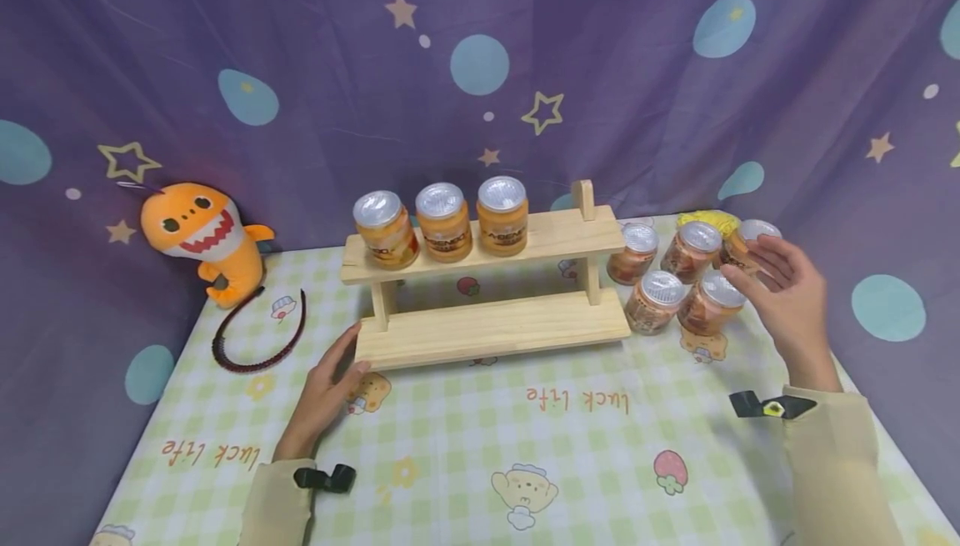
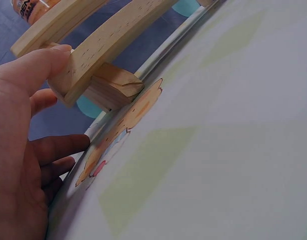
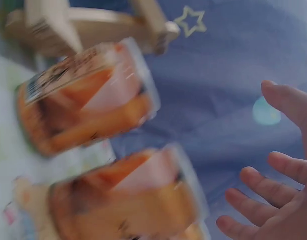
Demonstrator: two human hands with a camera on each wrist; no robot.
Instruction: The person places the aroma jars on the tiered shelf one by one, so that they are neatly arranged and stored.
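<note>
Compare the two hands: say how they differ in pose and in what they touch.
The left hand lies low on the tablecloth, thumb against the wooden rack; the right hand is raised, touching no jar plainly. The left hand is beside the rack's lower shelf; the right hand is nearest the far-right jar. Both are open and hold nothing.

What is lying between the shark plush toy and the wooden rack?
A dark headband lies between shark plush and wooden rack, on the tablecloth; head view.
</note>
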